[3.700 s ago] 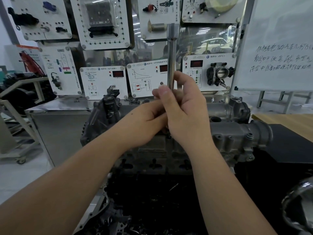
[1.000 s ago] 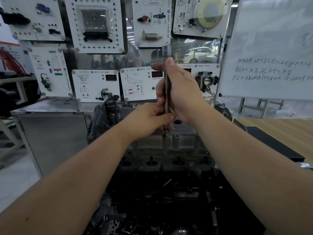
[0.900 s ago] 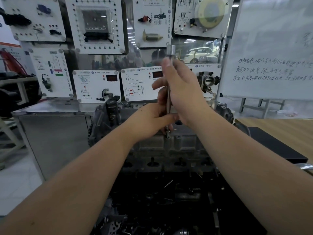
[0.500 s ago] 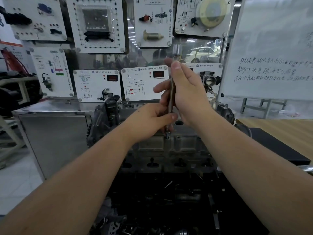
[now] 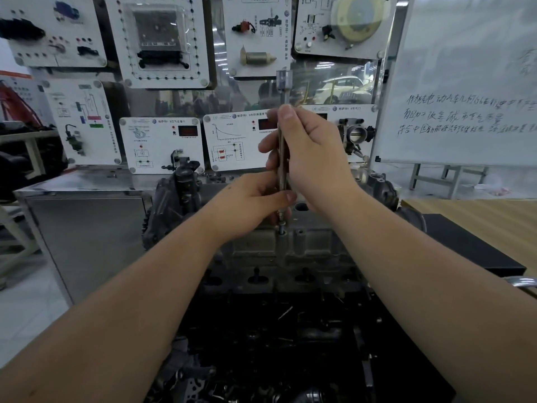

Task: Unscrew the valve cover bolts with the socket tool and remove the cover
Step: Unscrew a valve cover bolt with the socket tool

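On the wall behind the engine, white training panels [image 5: 161, 145] carry printed headings in Chinese characters beside a round logo; the print is too small and blurred to read. 2 of the lower panels have dark red digital displays. To the right, a whiteboard [image 5: 465, 82] bears 3 lines of handwritten Chinese script, not clearly legible. A throttle body [image 5: 356, 134] is mounted on the panel beside the whiteboard's left edge.

Socket tool [image 5: 281, 158]: a slim metal rod, long axis near vertical, with a wider cylindrical head at the top and its lower tip pointing straight down. The tip sits on a bolt [image 5: 282, 231] at the near edge of the grey valve cover [image 5: 308, 242], about mid-length of the cover.

Right hand [image 5: 313, 158]: fingers curled around the upper-middle shaft, thumb lying up along it, thumb tip toward the head.

Left hand [image 5: 252, 205]: fingers and thumb pinch the lower shaft just above the bolt.

The valve cover lies on top of the engine block [image 5: 261, 344], centre frame, long axis running left to right. A black intake part [image 5: 177, 193] stands at its left end. A wooden tabletop [image 5: 476, 216] is at right.
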Demonstrator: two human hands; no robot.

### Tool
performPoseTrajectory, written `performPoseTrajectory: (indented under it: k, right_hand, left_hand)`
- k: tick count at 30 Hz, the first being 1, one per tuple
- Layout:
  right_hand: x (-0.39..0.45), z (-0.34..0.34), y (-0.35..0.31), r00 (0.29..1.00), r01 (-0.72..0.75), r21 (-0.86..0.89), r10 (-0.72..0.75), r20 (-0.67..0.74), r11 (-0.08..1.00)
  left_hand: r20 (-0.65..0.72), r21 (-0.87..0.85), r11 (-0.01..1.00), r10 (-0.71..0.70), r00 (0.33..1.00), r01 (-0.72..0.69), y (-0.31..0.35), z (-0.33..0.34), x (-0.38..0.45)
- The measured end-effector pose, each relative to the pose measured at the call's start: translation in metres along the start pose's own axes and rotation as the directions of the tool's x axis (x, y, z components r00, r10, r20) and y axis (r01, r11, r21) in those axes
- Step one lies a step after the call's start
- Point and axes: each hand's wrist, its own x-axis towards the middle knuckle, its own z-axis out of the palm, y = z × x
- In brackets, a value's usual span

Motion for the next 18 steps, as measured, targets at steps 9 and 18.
performPoseTrajectory:
  k: [9, 18]
  right_hand:
    - [-0.0042, 0.0017, 0.0, 0.997, 0.036, -0.009, -0.037, -0.065, 0.999]
    - [-0.0012, 0.0005, -0.0025, 0.996, -0.061, 0.098, 0.053, 0.074, 0.993]
  left_hand:
    - [-0.034, 0.098, 0.995, 0.011, 0.999, -0.008, 0.0039, 0.0025, -0.0019]
    - [0.005, -0.058, 0.998, -0.037, 0.999, 0.037, 0.0031, -0.0016, 0.0002]
